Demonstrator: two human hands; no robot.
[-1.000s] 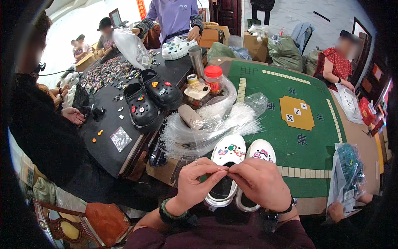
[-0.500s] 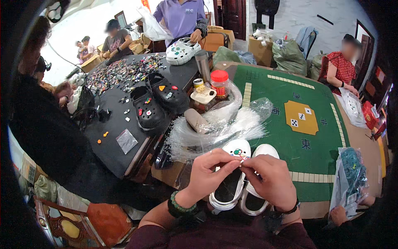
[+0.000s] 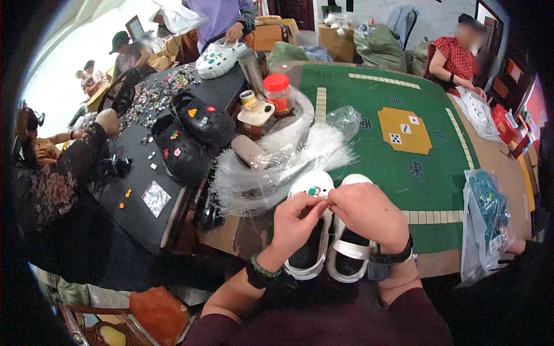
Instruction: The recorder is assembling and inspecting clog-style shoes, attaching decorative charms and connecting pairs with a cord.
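Note:
A pair of white clogs stands in front of me, toes pointing away: the left clog [image 3: 301, 183] carries a green charm [image 3: 313, 191] on its toe, and the right clog [image 3: 352, 249] has its heel strap lying across the opening. My left hand [image 3: 295, 222] is closed, thumb and forefinger pinched over the left clog's toe. Against it, my right hand [image 3: 372, 214] is closed too, its back turned up and its fingertips meeting the left's. Whatever sits between the fingertips is too small and covered to name.
Beyond the clogs lies a bundle of clear plastic strands [image 3: 231, 184]. Black clogs [image 3: 183, 151] and heaped small charms [image 3: 153, 95] lie on the dark table at left. A red-lidded jar [image 3: 277, 92] stands ahead. Bagged teal clogs [image 3: 487, 199] are at right. Other people work around.
The view has shifted, so the scene sits higher and further left. My hands stay pinched together at the left clog's toe, the right one turned more back-up. A person's arm at left reaches over the charms.

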